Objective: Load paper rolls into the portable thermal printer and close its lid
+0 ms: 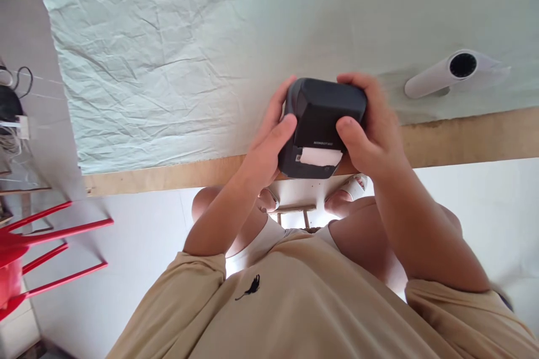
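A black label printer [324, 118] is held between my two hands over the front edge of the table. A strip of white label paper [321, 156] sticks out of its slot, on the side facing me. My left hand [272, 137] wraps the printer's left side, its thumb on the casing and its fingers behind. Around the right side curls my right hand [370, 123], with the thumb on the top near the lettering. The fingers beneath the printer are hidden.
A pale green cloth [168, 67] covers the table, whose wooden edge [463, 140] shows in front. At the right lies a white cylindrical device [433, 76] with a dark round end. A red stool [25, 252] and cables [12, 140] are at the left.
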Tool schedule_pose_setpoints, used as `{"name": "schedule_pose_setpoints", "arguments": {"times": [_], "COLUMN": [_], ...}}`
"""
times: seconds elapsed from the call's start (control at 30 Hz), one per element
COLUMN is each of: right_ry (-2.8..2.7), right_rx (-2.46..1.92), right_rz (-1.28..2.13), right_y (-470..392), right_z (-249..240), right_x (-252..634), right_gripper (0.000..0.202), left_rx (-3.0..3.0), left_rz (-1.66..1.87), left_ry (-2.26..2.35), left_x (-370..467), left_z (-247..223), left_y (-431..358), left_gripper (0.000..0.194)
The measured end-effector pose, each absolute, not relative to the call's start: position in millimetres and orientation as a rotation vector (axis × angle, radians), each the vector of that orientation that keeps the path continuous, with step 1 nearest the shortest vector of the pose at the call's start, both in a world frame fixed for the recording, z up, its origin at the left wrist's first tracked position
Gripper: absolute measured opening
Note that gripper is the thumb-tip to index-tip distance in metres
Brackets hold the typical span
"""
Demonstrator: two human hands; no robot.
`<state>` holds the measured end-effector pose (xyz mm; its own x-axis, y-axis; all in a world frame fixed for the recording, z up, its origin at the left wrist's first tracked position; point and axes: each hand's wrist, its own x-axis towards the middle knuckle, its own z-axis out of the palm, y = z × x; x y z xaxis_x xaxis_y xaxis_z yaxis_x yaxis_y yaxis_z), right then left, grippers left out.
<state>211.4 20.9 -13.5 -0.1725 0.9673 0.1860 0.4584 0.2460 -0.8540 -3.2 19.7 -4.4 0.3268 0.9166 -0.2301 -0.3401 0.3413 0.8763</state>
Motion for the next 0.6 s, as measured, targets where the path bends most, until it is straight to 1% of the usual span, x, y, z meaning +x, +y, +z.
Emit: {"name": "schedule_pose_setpoints", "arguments": {"times": [0.03,0.07,0.2,0.3,0.43,0.53,0.6], "right_ry": [-1.730,-1.705,-1.700,-1.779,-1.900,-1.963,-2.003], "right_rx": [-1.289,-1.265,-1.235,-1.184,-1.250,-1.198,-1.189], "right_rz": [0.834,0.825,0.828,0.800,0.793,0.799,0.774], "right_y": [23,24,23,20,21,22,23], "right_z": [-14,-14,-10,-1,12,20,24], "right_x": [211,211,209,208,212,218,221], "right_gripper": [0.059,0.058,0.056,0.054,0.052,0.058,0.063], "left_rx": [0.805,0.806,0.794,0.742,0.725,0.739,0.737], "left_rz": [1.020,1.033,1.035,1.075,1.066,1.036,1.038], "left_ry": [0.897,0.905,0.915,0.983,1.011,1.015,1.006], "left_x": [1,4,7,6,8,8,8], "left_z": [-4,-3,-5,-7,-4,-2,-3], "left_y": [22,24,22,15,12,14,15], "left_gripper": [0.054,0.052,0.057,0.056,0.064,0.066,0.061]}}
